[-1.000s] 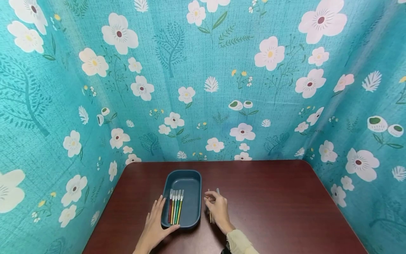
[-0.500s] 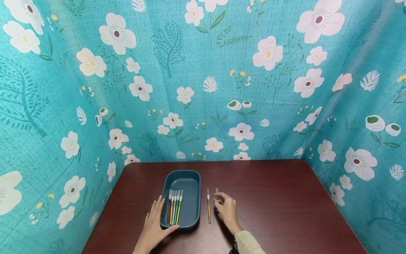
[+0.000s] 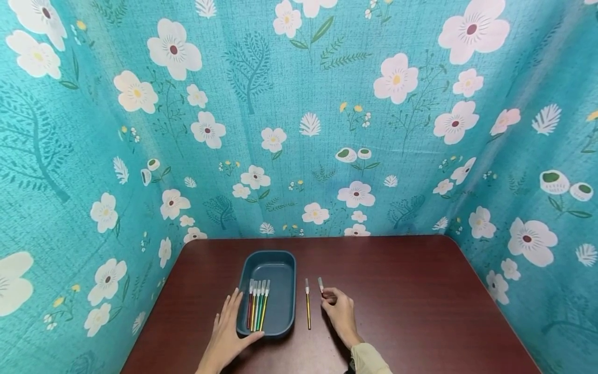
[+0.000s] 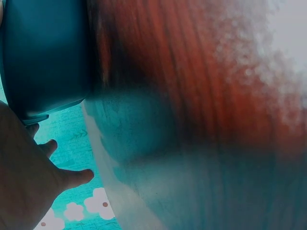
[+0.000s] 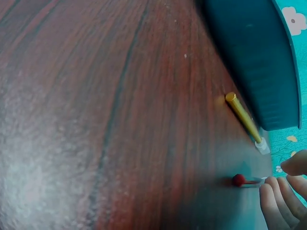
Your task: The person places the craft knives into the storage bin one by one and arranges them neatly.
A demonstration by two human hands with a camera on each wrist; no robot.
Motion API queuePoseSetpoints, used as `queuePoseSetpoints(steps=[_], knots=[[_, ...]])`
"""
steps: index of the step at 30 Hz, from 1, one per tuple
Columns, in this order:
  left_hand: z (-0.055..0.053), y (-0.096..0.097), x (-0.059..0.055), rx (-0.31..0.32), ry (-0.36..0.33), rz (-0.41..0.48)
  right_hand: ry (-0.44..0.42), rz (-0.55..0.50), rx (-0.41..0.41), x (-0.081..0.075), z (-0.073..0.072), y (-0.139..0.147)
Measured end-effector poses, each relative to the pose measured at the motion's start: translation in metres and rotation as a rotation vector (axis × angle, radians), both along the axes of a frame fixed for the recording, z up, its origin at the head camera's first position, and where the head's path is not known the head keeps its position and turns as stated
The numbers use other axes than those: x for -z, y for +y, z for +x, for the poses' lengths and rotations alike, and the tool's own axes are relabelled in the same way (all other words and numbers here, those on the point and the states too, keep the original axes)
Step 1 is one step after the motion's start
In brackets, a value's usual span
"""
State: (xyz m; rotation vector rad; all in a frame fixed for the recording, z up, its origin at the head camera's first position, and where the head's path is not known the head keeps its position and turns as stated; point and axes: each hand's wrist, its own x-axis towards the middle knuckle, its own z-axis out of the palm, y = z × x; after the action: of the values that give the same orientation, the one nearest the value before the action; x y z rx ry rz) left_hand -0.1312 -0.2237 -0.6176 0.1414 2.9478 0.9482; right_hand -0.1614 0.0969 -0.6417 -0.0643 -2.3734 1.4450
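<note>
My left hand [image 3: 226, 330] rests at the left side of a dark blue tray [image 3: 283, 253], fingers extended along its wall and thumb at the near rim. In the tray lie several slim, pen-shaped tools [image 3: 258, 306] with coloured barrels and clear caps, side by side. Right of the tray, my right hand [image 3: 342, 314] pinches a red-ended, clear-capped tool [image 3: 321, 283] that lies along the table; the hand covers most of its barrel. The right wrist view shows its red end [image 5: 238, 180] by the fingertips. Between tray and hand lies a gold-barrelled tool [image 3: 308, 310].
The dark red-brown table [image 3: 402, 291] has a glossy surface that stretches away to the right. A turquoise flowered cloth [image 3: 299, 171] hangs behind it and at both sides.
My right hand has moved right, from over the gold-barrelled tool to the red-ended one, uncovering the gold one. The left hand and the tray hold their places.
</note>
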Motion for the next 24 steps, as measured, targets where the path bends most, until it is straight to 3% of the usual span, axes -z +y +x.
queuePoseSetpoints(steps=[8,24], knots=[[-0.0009,-0.0001,0.0022,0.001,0.005,-0.002,-0.012,0.102,0.044,0.0009,0.0028,0.0037],[0.0007,0.0003,0.0013,-0.001,0.019,-0.013,-0.064,0.161,0.112,0.0049,0.0038,-0.0060]])
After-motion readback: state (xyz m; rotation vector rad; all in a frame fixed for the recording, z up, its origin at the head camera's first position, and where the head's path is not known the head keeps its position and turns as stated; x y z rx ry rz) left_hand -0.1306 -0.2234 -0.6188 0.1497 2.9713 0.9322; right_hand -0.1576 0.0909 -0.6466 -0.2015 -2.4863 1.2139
